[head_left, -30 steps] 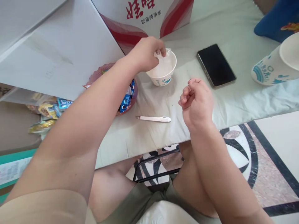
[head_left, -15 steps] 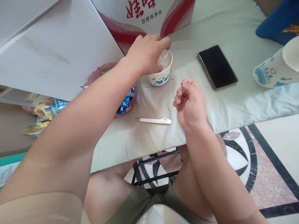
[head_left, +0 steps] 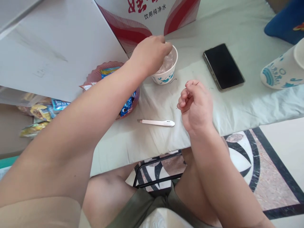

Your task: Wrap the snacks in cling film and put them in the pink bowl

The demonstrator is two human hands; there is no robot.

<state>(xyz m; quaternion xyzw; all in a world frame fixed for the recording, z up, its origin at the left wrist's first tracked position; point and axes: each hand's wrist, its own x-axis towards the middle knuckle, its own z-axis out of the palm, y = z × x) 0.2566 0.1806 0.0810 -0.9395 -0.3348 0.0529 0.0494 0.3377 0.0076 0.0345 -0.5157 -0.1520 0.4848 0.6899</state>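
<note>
My left hand [head_left: 153, 55] reaches over a white paper cup [head_left: 163, 78] with a blue pattern. Its fingers are drawn together at the cup's mouth, on crumpled clear plastic [head_left: 167, 63] that lies inside; the fingertips are partly hidden. Palm up, my right hand [head_left: 196, 104] rests over the cloth to the right of the cup, fingers curled in and nothing visible in them. Between the hands and nearer the edge lies a slim white pen-shaped tool [head_left: 156, 122] with a metal-coloured tip.
A black phone [head_left: 223, 66] lies at right, near a tall paper cup [head_left: 280, 71] and a blue object [head_left: 282, 25]. Left of the cup, my forearm crosses a pink dish [head_left: 95, 74] of wrapped snacks. A water carton [head_left: 175, 19] and white box [head_left: 54, 53] stand behind.
The fingers of my left hand have closed together and lifted slightly at the cup's mouth. My right hand has barely moved. The view has shifted a little.
</note>
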